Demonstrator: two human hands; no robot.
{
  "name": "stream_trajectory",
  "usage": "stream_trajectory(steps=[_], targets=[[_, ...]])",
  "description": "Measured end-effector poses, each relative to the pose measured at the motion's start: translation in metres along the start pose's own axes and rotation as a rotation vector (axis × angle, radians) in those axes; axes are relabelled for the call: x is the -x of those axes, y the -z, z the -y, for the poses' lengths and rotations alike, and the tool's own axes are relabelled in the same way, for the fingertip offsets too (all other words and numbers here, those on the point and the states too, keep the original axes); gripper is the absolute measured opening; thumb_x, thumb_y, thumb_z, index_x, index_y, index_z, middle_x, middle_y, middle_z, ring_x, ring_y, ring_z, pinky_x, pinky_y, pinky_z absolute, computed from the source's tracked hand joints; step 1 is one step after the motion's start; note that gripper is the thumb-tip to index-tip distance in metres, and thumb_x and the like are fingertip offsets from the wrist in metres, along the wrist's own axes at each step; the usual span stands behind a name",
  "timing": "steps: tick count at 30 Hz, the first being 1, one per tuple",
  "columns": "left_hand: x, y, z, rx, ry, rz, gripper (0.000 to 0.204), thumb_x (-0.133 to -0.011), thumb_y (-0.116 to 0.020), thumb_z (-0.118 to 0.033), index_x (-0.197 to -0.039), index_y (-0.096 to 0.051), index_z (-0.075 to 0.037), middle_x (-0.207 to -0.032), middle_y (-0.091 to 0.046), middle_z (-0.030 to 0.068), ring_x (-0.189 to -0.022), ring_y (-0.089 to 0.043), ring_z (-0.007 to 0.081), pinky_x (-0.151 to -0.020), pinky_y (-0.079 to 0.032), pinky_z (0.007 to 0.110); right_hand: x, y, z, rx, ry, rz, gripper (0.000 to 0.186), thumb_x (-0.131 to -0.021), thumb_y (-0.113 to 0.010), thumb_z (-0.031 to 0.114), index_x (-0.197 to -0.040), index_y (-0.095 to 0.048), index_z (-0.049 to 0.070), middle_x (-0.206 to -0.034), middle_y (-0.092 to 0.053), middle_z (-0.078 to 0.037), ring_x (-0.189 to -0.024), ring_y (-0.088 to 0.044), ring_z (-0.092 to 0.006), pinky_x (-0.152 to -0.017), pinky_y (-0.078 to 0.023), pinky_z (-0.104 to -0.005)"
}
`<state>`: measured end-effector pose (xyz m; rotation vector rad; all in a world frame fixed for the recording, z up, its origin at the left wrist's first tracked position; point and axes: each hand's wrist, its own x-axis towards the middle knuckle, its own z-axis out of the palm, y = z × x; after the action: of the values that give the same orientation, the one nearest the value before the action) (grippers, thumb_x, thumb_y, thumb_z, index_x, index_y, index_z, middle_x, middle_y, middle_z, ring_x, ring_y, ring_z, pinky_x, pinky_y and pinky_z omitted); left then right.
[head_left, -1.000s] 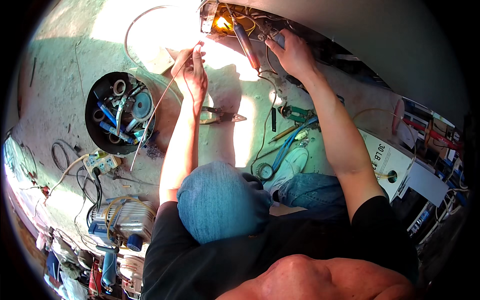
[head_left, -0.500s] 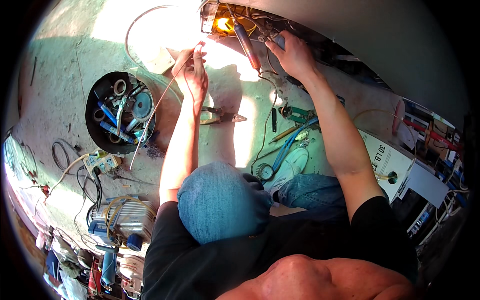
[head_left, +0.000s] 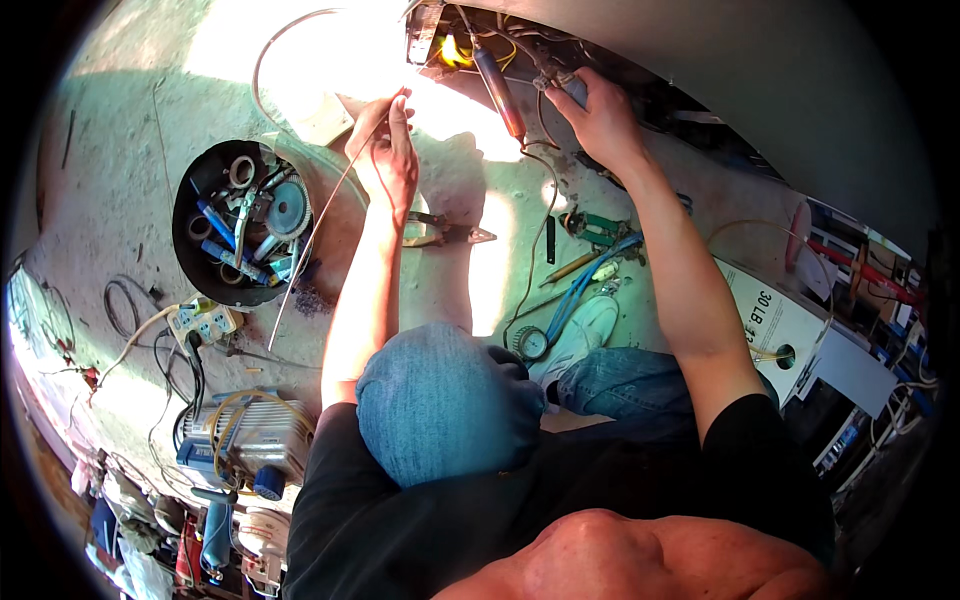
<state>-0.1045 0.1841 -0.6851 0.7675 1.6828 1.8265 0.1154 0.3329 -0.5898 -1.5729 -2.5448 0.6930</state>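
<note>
My left hand (head_left: 385,150) pinches a long thin copper-coloured rod (head_left: 322,232), whose lower end hangs beside a black bucket of tools. My right hand (head_left: 600,115) grips a grey-blue torch handle (head_left: 570,88) at the opening along the underside of a pale cabinet. A yellow flame (head_left: 452,50) glows inside this opening among thin pipes and wires, left of an upright-lying copper cylinder (head_left: 500,92) with a thin line running down from it. Pliers (head_left: 428,238) lie on the floor below my left hand. Bright sunlight washes out what is around the rod's upper end.
The bucket (head_left: 185,240) stands left, above a power strip (head_left: 203,322) and vacuum pump (head_left: 250,440). Green pliers (head_left: 590,228), blue hoses and a gauge (head_left: 532,341) lie by my foot. A white box (head_left: 762,325) sits right, under the big cabinet panel (head_left: 760,90).
My right hand and the torch have shifted slightly down and right. My left hand with the rod has moved a little rightward. The glow at the flame looks paler yellow.
</note>
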Motion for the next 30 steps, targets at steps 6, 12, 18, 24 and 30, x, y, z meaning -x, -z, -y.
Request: stream_trajectory(steps=[6,12,18,24,30], targets=[[0.001,0.002,-0.004,-0.003,0.003,-0.001,0.023,-0.107,-0.060,-0.014,-0.118,-0.071,0.002,-0.107,-0.075,0.0093,-0.088,-0.072,0.0148,-0.076,-0.056,0.026,0.010,0.008,-0.002,0.003,-0.003,0.019,0.064,-0.095,-0.073,0.044,-0.128,-0.061,-0.009,-0.119,-0.069,-0.029,-0.114,-0.064,-0.0446,-0.098,-0.051,-0.0460],[-0.005,-0.003,-0.003,-0.036,-0.033,0.007,0.021,-0.106,-0.060,-0.014,-0.113,-0.072,0.002,-0.101,-0.074,0.0093,-0.086,-0.072,0.0146,-0.074,-0.056,0.026,0.009,0.009,-0.006,0.014,0.006,-0.004,0.061,-0.096,-0.070,0.045,-0.126,-0.062,-0.007,-0.116,-0.070,-0.028,-0.112,-0.065,-0.0453,-0.095,-0.052,-0.0469],[-0.009,0.002,0.004,-0.113,-0.069,0.025,0.028,-0.108,-0.059,-0.019,-0.122,-0.071,0.001,-0.107,-0.076,0.0106,-0.087,-0.071,0.0154,-0.076,-0.057,0.027,-0.004,-0.003,0.005,0.032,0.007,-0.033,0.056,-0.097,-0.067,0.047,-0.122,-0.064,-0.003,-0.110,-0.071,-0.026,-0.107,-0.066,-0.0454,-0.091,-0.053,-0.0489],[-0.012,-0.001,0.006,-0.101,-0.083,0.033,0.027,-0.107,-0.060,-0.020,-0.121,-0.072,0.000,-0.107,-0.077,0.0104,-0.087,-0.072,0.0153,-0.076,-0.057,0.027,-0.012,-0.016,-0.003,0.033,-0.001,-0.032,0.055,-0.097,-0.069,0.047,-0.118,-0.066,-0.004,-0.107,-0.072,-0.027,-0.104,-0.067,-0.0468,-0.088,-0.053,-0.0488],[-0.015,-0.007,0.008,-0.116,-0.112,-0.002,0.019,-0.103,-0.064,-0.014,-0.107,-0.072,0.003,-0.091,-0.073,0.0123,-0.079,-0.072,0.0157,-0.070,-0.055,0.028,-0.010,-0.016,-0.006,0.066,0.021,-0.072,0.063,-0.096,-0.069,0.048,-0.125,-0.063,-0.008,-0.116,-0.070,-0.029,-0.113,-0.065,-0.0467,-0.096,-0.052,-0.0476]])
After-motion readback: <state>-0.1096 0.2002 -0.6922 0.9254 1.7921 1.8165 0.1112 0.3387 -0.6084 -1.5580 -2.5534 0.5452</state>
